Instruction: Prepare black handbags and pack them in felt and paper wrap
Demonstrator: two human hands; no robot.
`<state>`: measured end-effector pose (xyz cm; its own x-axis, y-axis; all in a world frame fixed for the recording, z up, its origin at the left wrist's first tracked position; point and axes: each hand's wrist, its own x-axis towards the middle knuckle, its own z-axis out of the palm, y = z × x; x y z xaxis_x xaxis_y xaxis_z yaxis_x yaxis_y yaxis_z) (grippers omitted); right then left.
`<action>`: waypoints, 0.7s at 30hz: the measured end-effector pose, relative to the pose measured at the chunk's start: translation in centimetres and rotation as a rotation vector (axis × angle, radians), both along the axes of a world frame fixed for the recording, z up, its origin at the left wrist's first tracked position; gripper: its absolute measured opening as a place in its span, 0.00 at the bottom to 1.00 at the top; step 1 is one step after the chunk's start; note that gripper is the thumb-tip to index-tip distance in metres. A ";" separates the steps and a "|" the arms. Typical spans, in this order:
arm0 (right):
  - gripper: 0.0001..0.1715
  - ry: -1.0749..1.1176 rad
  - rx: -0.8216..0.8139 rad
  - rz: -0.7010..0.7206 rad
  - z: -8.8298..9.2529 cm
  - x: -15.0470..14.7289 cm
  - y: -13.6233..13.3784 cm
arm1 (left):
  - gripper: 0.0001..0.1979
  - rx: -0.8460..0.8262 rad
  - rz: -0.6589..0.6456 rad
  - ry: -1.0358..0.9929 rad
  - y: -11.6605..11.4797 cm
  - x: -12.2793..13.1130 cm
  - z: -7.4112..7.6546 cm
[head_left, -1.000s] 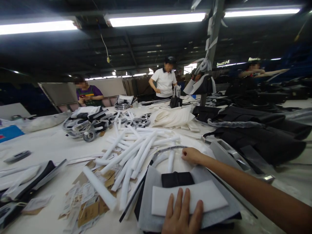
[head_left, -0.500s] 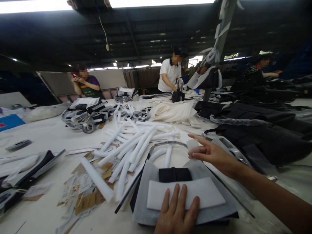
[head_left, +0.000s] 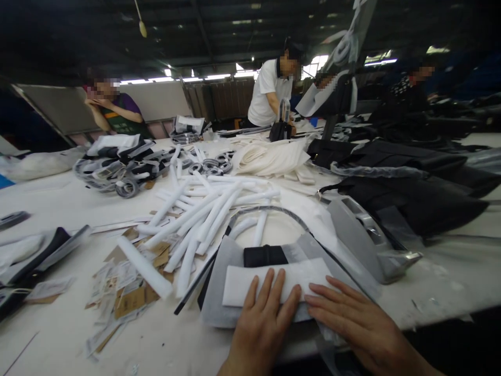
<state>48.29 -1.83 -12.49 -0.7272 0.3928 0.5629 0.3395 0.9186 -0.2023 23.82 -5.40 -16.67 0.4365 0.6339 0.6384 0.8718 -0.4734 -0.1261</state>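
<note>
A black bag (head_left: 266,256) with a long strap handle (head_left: 270,208) lies flat before me, partly covered by a sheet of thin grey-white wrapping (head_left: 219,292). Across it rests a white foam strip (head_left: 238,284). My left hand (head_left: 264,318) lies on the strip, fingers spread. At the strip's right end, my right hand (head_left: 352,318) lies with its fingers stretched out on the strip and wrapping. Translucent film (head_left: 331,337) shows below the right fingers; whether anything is under them is hidden.
White foam tubes (head_left: 207,214) are heaped behind the bag, with paper tags (head_left: 129,297) to the left. Black bag pieces (head_left: 422,198) lie on the right, cream sheets (head_left: 270,156) behind. A co-worker (head_left: 268,94) stands across the table, handling a small black bag (head_left: 280,130).
My right hand, which held a small translucent piece beside the bag's handle, has come down onto the strip's right end. My left hand stays on the strip. The view has tilted down.
</note>
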 end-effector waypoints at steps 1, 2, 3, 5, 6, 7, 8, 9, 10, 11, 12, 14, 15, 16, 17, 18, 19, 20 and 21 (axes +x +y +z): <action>0.29 0.003 0.020 0.000 -0.4 0.1 -0.4 | 0.20 -0.009 0.001 -0.005 0.0 0.0 -0.1; 0.27 0.004 0.034 0.000 -0.7 0.2 -0.8 | 0.21 -0.016 0.001 -0.009 0.0 0.0 -0.1; 0.25 0.004 0.044 -0.003 -1.1 0.3 -1.3 | 0.21 -0.019 0.000 -0.013 0.0 0.0 -0.2; 0.24 -0.009 0.046 -0.019 -1.8 0.6 -2.2 | 0.24 -0.018 -0.007 -0.015 0.0 0.0 -0.2; 0.23 -0.014 0.046 -0.029 -2.1 0.6 -2.6 | 0.25 -0.022 -0.009 -0.012 0.0 0.0 -0.1; 0.23 -0.023 0.052 -0.027 -2.3 0.7 -2.9 | 0.25 -0.033 -0.007 -0.007 0.0 0.0 0.0; 0.23 -0.032 0.060 -0.020 -2.4 0.8 -3.2 | 0.25 -0.049 -0.003 -0.002 0.0 0.0 0.1; 0.23 -0.045 0.071 -0.007 -2.5 0.9 -3.4 | 0.25 -0.070 0.002 0.005 -0.1 0.0 0.3; 0.22 -0.056 0.079 0.002 -2.6 1.0 -3.5 | 0.24 -0.091 0.004 0.016 -0.2 0.0 0.5; 0.22 -0.065 0.082 0.005 -2.6 1.2 -3.6 | 0.24 -0.107 0.006 0.028 -0.3 -0.1 0.6; 0.22 -0.071 0.078 0.001 -2.6 1.3 -3.7 | 0.24 -0.117 0.004 0.042 -0.4 -0.1 0.8; 0.23 -0.079 0.065 -0.015 -2.7 1.5 -3.8 | 0.23 -0.119 -0.007 0.067 -0.4 -0.1 0.9; 0.23 -0.087 0.067 -0.010 -2.8 1.5 -3.8 | 0.23 -0.112 -0.011 0.075 -0.4 -0.1 0.9; 0.23 -0.094 0.074 -0.006 -2.9 1.5 -3.8 | 0.23 -0.104 -0.015 0.079 -0.4 -0.1 0.9; 0.23 -0.101 0.085 -0.002 -3.1 1.5 -3.9 | 0.23 -0.098 -0.017 0.082 -0.4 -0.1 0.9; 0.23 -0.106 0.098 0.000 -3.2 1.4 -3.9 | 0.23 -0.092 -0.020 0.083 -0.4 -0.1 0.8; 0.23 -0.109 0.111 -0.001 -3.4 1.3 -3.9 | 0.22 -0.087 -0.021 0.082 -0.3 0.0 0.8; 0.23 -0.110 0.121 -0.005 -3.5 1.2 -3.9 | 0.22 -0.085 -0.021 0.082 -0.3 0.0 0.8; 0.23 -0.111 0.126 -0.009 -3.6 1.1 -3.9 | 0.22 -0.088 -0.019 0.082 -0.3 0.0 0.7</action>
<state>49.39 -5.69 -16.09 -0.7844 0.3312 0.5244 0.3622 0.9310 -0.0463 23.81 -5.71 -15.92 0.4975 0.6766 0.5428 0.8509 -0.5024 -0.1537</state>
